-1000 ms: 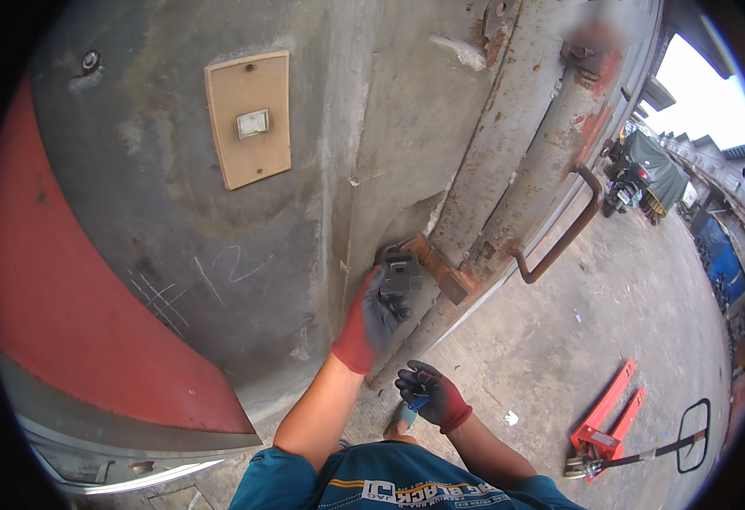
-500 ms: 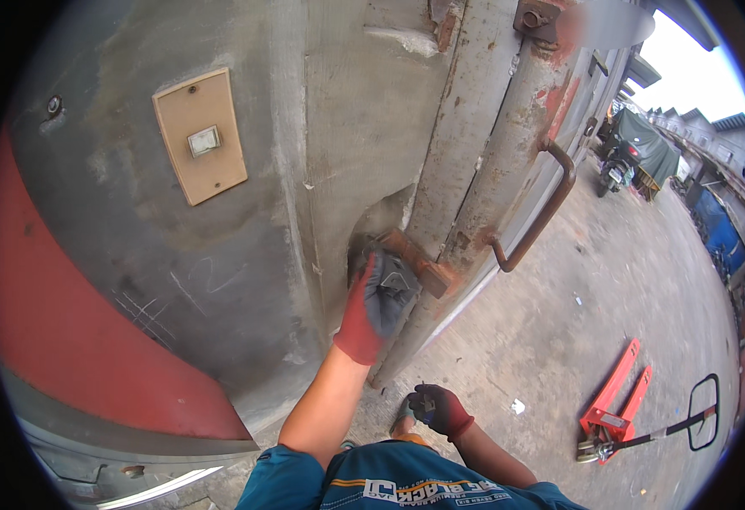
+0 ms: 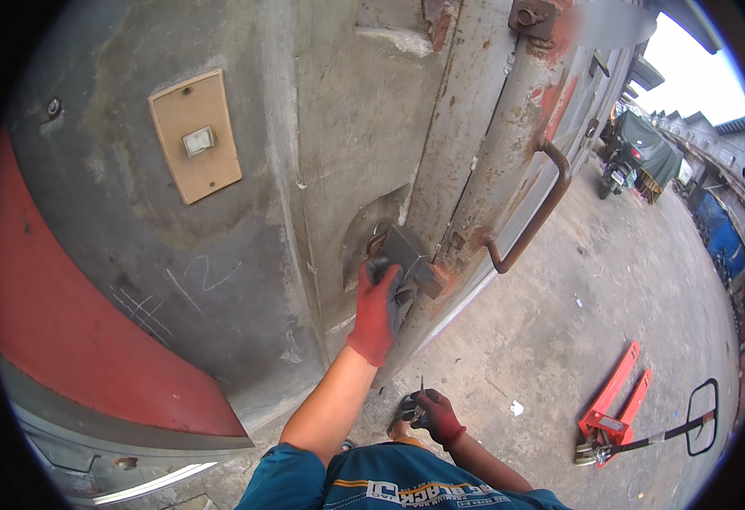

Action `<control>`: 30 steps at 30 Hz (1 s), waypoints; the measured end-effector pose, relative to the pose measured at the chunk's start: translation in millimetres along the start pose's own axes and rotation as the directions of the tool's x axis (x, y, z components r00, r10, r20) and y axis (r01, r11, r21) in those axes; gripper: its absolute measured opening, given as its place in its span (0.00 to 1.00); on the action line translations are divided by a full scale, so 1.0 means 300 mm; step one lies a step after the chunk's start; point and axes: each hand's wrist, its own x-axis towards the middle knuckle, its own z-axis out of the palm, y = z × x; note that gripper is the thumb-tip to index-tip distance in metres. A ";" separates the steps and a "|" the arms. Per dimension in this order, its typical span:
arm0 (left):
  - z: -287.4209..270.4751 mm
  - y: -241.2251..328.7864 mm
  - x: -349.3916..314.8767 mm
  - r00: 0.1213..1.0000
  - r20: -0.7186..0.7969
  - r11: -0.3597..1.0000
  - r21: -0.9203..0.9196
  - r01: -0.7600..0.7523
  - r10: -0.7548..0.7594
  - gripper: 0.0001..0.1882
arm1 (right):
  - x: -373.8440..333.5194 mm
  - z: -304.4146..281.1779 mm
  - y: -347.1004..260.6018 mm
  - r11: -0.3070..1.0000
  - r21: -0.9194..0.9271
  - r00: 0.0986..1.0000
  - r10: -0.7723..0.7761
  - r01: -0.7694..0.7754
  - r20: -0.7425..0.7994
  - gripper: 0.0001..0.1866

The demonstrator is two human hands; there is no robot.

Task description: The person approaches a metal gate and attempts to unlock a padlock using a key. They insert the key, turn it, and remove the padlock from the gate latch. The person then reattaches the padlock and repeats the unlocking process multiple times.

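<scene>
Padlock (image 3: 406,259), grey and boxy, hung at the seam where the concrete pillar (image 3: 338,153) meets the rusty metal door (image 3: 508,153), a little above the middle of the view, in a worn hollow of the pillar edge. Looks heavy for its size, stiff and all metal, likely gritty with rust rather than slippery, and in no way fragile; best taken around the flat body from below, thumb on one face and fingers on the other, leaving the underside free. Cupped at present by the left hand (image 3: 381,310) in a red and grey work glove, fingers wrapped up against the lower half of the body, forearm coming in from 6 o'clock. Down at 6 o'clock from the lock, close to the chest, right hand (image 3: 432,416) in a matching glove closed around what seems to be a small bunch of keys (image 3: 413,408), one thin blade standing up, though too small to tell for sure. At 3 o'clock of the lock, a bent bar handle (image 3: 542,212) fixed on the door, apart from both hands. At 10 o'clock, well apart, a beige switch plate (image 3: 195,136) on the grey wall, with chalk scratches below it and a red painted band (image 3: 66,323) at 8 o'clock. Farther out at 4 o'clock, on the concrete yard floor (image 3: 559,340), an orange pallet jack (image 3: 614,412) with its black handle lying out to the right. At 2 o'clock, far off, a tarp-covered vehicle (image 3: 644,144) and a parked motorbike beside it.
</scene>
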 end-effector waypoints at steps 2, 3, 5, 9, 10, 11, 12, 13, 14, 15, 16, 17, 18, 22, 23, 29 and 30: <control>-0.017 -0.008 -0.005 0.999 0.021 0.999 0.030 -0.029 0.028 0.16 | -0.003 -0.002 -0.028 0.992 -0.113 0.996 -0.070 0.063 -0.055 0.17; -0.024 -0.012 -0.011 0.999 0.015 0.998 0.050 -0.042 0.041 0.16 | -0.003 -0.001 -0.050 0.982 -0.169 0.993 -0.095 0.083 -0.065 0.16; -0.035 -0.019 -0.024 0.995 0.036 0.991 0.096 -0.095 0.092 0.18 | -0.004 0.020 -0.101 0.977 -0.118 0.976 -0.193 0.181 -0.104 0.15; -0.047 -0.025 -0.039 0.988 0.089 0.988 0.085 -0.132 0.124 0.21 | -0.011 0.107 -0.295 0.849 -0.311 0.867 -0.482 0.426 -0.128 0.13; -0.047 -0.028 -0.039 0.986 0.098 0.987 0.080 -0.142 0.134 0.21 | -0.021 0.133 -0.361 0.785 -0.332 0.815 -0.575 0.524 -0.074 0.13; -0.047 -0.032 -0.038 0.984 0.108 0.986 0.074 -0.150 0.142 0.21 | -0.034 0.157 -0.428 0.727 -0.365 0.766 -0.640 0.581 -0.056 0.13; -0.046 -0.039 -0.037 0.978 0.134 0.984 0.053 -0.168 0.160 0.22 | -0.046 0.177 -0.495 0.693 -0.374 0.741 -0.671 0.616 -0.020 0.14; -0.046 -0.045 -0.036 0.974 0.134 0.975 0.105 -0.198 0.183 0.22 | -0.056 0.194 -0.557 0.630 -0.365 0.691 -0.721 0.685 0.052 0.15; -0.049 -0.048 -0.032 0.964 0.149 0.961 0.141 -0.240 0.219 0.22 | -0.065 0.208 -0.612 0.679 -0.270 0.721 -0.685 0.683 0.104 0.17; -0.051 -0.051 -0.031 0.953 0.165 0.943 0.176 -0.283 0.255 0.23 | -0.069 0.226 -0.644 0.747 -0.201 0.771 -0.630 0.634 0.094 0.18; -0.055 -0.055 -0.035 0.951 0.157 0.935 0.200 -0.294 0.266 0.22 | -0.071 0.240 -0.666 0.792 -0.104 0.798 -0.590 0.601 0.124 0.19; -0.059 -0.059 -0.040 0.949 0.147 0.926 0.223 -0.305 0.278 0.22 | -0.070 0.250 -0.677 0.826 0.013 0.812 -0.556 0.563 0.178 0.20; -0.062 -0.062 -0.044 0.948 0.133 0.919 0.238 -0.315 0.290 0.21 | -0.062 0.265 -0.672 0.848 0.032 0.835 -0.526 0.528 0.161 0.22; -0.069 -0.070 -0.065 0.940 0.094 0.895 0.287 -0.341 0.328 0.23 | -0.042 0.276 -0.615 0.856 -0.017 0.852 -0.513 0.517 0.101 0.22; -0.071 -0.074 -0.068 0.940 0.087 0.895 0.288 -0.340 0.329 0.23 | -0.036 0.270 -0.603 0.860 -0.035 0.858 -0.502 0.508 0.109 0.22; -0.108 -0.119 -0.057 0.943 0.075 0.908 0.254 -0.333 0.325 0.24 | -0.011 0.194 -0.523 0.901 -0.109 0.906 -0.409 0.420 0.106 0.17; -0.113 -0.128 -0.061 0.960 0.059 0.925 0.260 -0.278 0.273 0.24 | -0.003 0.182 -0.499 0.924 -0.084 0.926 -0.368 0.374 0.080 0.16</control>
